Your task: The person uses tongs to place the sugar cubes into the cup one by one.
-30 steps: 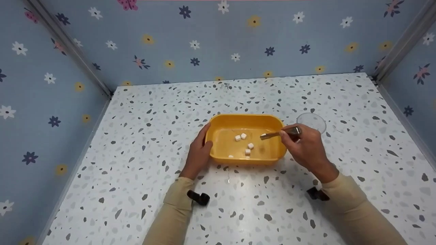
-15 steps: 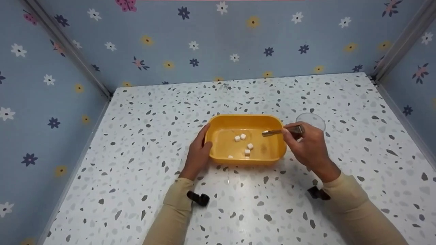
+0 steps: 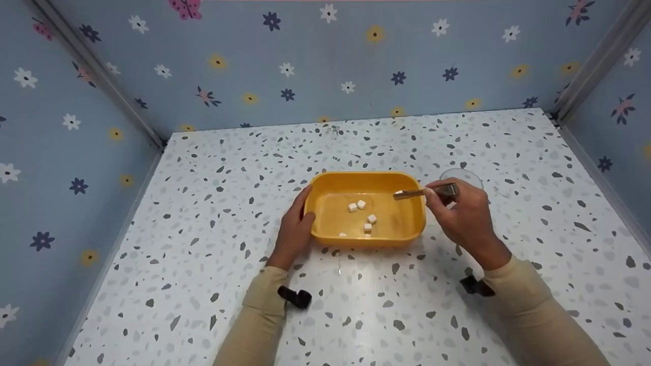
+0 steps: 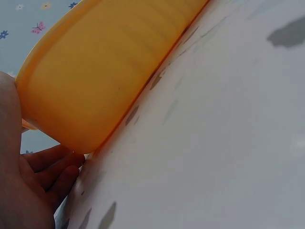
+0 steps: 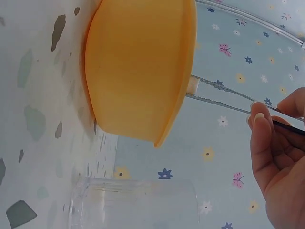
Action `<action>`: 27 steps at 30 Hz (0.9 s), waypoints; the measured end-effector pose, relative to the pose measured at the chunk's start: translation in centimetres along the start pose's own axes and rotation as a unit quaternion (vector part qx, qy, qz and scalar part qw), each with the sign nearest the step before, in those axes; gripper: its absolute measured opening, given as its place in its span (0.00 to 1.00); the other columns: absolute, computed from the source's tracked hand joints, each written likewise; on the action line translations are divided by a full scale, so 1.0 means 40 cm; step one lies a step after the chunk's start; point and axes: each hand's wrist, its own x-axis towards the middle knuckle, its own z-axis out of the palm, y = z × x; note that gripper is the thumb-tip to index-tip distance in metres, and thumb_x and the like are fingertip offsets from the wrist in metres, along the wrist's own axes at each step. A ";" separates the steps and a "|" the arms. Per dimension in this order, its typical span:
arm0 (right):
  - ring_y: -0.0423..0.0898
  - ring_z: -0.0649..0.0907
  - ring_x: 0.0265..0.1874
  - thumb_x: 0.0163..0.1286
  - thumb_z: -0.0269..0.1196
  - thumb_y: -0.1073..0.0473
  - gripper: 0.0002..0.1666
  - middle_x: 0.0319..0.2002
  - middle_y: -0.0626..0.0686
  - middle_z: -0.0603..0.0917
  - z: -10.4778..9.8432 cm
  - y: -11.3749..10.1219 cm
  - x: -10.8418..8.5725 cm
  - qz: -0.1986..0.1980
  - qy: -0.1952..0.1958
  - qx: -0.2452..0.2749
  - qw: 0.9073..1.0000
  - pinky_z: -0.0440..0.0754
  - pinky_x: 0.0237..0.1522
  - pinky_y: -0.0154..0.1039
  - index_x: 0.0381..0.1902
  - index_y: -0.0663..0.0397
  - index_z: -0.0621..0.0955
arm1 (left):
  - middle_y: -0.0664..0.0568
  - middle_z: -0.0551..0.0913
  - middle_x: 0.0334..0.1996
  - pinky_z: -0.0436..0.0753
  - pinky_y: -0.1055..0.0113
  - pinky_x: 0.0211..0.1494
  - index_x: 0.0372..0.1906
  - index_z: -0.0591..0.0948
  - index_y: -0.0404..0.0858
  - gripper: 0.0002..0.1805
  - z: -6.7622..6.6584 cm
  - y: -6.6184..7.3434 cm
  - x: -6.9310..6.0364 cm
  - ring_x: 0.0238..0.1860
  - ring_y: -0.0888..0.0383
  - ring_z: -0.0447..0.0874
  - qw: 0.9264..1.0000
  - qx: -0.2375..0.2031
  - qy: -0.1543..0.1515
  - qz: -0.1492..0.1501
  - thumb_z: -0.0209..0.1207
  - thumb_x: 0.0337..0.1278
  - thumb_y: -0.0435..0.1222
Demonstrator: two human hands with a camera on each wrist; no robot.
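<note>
While the left hand (image 3: 295,229) grips the tub (image 3: 333,216) at its left end, the right hand (image 3: 468,213) pinches tongs (image 3: 414,192) holding one white cube (image 5: 192,86) above the tub's right part. Lifting that cube appears complete; at least four loose cubes (image 3: 361,204) lie unpicked inside. The clear cup's (image 5: 138,205) contents cannot be confirmed.

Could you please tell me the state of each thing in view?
Yellow tub: upright, open-topped, on the table
Tongs: closed on a white cube
Other white cubes: lying in the yellow tub
Clear cup: standing on the table
Left hand: gripping the yellow tub
Right hand: holding the tongs
</note>
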 end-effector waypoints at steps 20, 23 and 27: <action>0.39 0.81 0.24 0.66 0.66 0.66 0.05 0.30 0.51 0.86 -0.026 0.014 0.011 0.002 0.019 -0.002 1.000 0.77 0.32 0.22 0.36 0.65 0.85 | 0.64 0.64 0.74 0.66 0.61 0.70 0.77 0.62 0.61 0.34 -0.002 0.002 -0.003 0.68 0.63 0.67 1.000 -0.003 0.001 -0.009 0.47 0.67 0.38; 0.40 0.81 0.24 0.66 0.66 0.66 0.05 0.29 0.51 0.86 -0.028 0.013 0.012 0.005 0.025 -0.001 1.000 0.76 0.32 0.21 0.36 0.65 0.85 | 0.65 0.64 0.74 0.67 0.61 0.70 0.77 0.62 0.61 0.34 -0.001 0.001 -0.003 0.68 0.63 0.67 1.000 -0.007 -0.001 -0.009 0.47 0.67 0.37; 0.40 0.81 0.24 0.66 0.66 0.66 0.05 0.29 0.52 0.86 -0.034 0.011 0.015 0.009 0.026 -0.006 1.000 0.76 0.31 0.21 0.36 0.66 0.84 | 0.65 0.64 0.73 0.67 0.62 0.70 0.77 0.61 0.60 0.34 0.000 0.001 -0.001 0.67 0.64 0.67 1.000 -0.012 -0.004 -0.006 0.47 0.67 0.38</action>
